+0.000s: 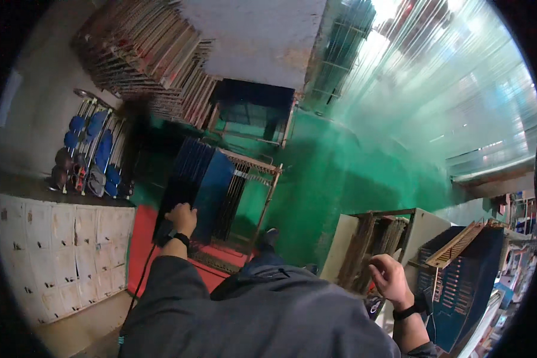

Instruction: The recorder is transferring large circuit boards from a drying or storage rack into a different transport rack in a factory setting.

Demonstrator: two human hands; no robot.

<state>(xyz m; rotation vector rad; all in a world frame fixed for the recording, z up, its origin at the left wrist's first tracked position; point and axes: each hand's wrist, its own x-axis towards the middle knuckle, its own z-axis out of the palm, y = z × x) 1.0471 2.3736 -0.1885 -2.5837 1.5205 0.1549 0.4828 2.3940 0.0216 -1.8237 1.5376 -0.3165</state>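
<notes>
My left hand is closed at the dark edge of a row of upright, dark blue panels. Its fingers curl away from view, and what they grip is partly hidden in shadow. These panels stand in a metal rack with slotted rails. On the other side, my right hand hangs in the air with its fingers curled in and nothing visible in them. Beside it is an open-fronted cabinet holding several thin, brownish upright boards. Both wrists carry dark bands.
White lockers line the left, below a rack of blue and dark footwear. Stacked frames and another rack stand ahead. Clear strip curtains hang ahead right over green floor. A blue perforated panel stands right.
</notes>
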